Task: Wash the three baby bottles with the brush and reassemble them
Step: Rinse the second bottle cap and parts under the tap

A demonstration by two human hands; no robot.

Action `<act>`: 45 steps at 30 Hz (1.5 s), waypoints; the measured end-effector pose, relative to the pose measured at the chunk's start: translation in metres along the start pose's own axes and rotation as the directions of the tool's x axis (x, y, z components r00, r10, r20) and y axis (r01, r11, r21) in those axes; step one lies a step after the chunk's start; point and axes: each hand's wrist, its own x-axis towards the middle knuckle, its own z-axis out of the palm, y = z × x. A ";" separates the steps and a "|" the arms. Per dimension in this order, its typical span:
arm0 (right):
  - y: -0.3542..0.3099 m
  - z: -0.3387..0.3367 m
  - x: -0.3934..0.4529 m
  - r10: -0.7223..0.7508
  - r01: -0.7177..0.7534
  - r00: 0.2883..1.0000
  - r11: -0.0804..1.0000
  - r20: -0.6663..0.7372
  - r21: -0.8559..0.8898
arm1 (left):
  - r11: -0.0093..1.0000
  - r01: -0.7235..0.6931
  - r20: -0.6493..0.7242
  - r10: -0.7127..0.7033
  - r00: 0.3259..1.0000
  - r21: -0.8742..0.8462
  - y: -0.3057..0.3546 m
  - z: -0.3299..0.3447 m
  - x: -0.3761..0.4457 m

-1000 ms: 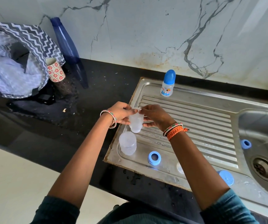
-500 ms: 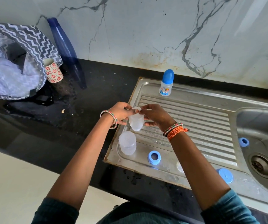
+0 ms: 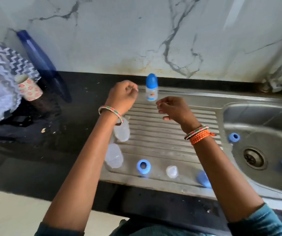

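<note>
Reassembly looks under way: both hands, left hand [image 3: 122, 96] and right hand [image 3: 174, 108], hover loosely curled and empty over the draining board [image 3: 171, 133], so next comes fitting the blue ring [image 3: 143, 166] onto a clear bottle [image 3: 122, 132] beside the finished bottle [image 3: 151, 87].

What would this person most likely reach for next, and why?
Probably the blue ring on the drainboard, to screw onto one of the two clear bottle bodies lying beside it. Both the left hand and the right hand hang above the drainboard holding nothing, and only the bottle at the back stands capped.
</note>
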 end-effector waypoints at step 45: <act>0.186 -0.416 0.038 -0.001 0.101 0.958 0.937 -0.287 0.334 | 0.701 0.281 0.280 -0.120 0.952 -0.656 0.210 0.498 0.011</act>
